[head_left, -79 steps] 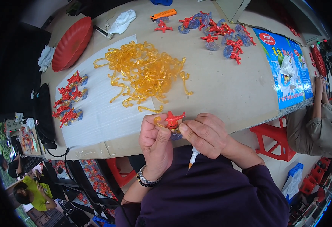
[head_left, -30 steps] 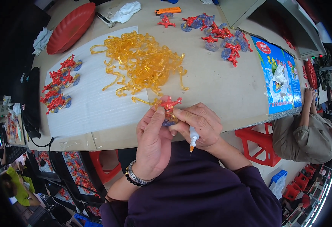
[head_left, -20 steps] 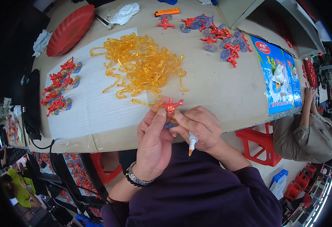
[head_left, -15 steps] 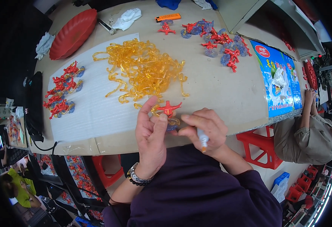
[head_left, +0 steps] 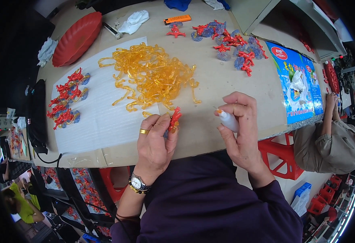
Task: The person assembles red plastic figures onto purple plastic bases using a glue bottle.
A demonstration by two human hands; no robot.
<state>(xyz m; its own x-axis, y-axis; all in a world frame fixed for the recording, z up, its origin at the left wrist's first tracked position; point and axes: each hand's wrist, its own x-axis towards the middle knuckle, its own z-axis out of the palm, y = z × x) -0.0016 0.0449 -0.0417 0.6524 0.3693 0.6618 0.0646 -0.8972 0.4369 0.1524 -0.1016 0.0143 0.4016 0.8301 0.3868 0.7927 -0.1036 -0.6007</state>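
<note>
A small red toy figure (head_left: 175, 118) is pinched between the thumb and fingers of my left hand (head_left: 155, 143), over the table's near edge; my fingers hide its lower part. To the right, my right hand (head_left: 245, 137) grips a small white squeeze bottle (head_left: 228, 121) with an orange tip, apart from the figure. Just beyond my left hand lies a tangled pile of translucent yellow curled strips (head_left: 155, 77). Red figures with bluish clear pieces (head_left: 66, 101) lie in a group on the left. More red figures on bluish clear bases (head_left: 236, 42) are heaped at the far right.
A white foam sheet (head_left: 92, 133) lies under the yellow pile's left side. Toward the back are a red fluted tray (head_left: 78, 38), crumpled tissue (head_left: 134, 22) and an orange box-like strip (head_left: 177, 19). A blue printed sheet (head_left: 297, 85) covers the right end; a person (head_left: 327, 141) sits beyond.
My right hand has drawn away to the right and turned the bottle's tip up toward the left. My left hand has rotated, turning the red figure sideways.
</note>
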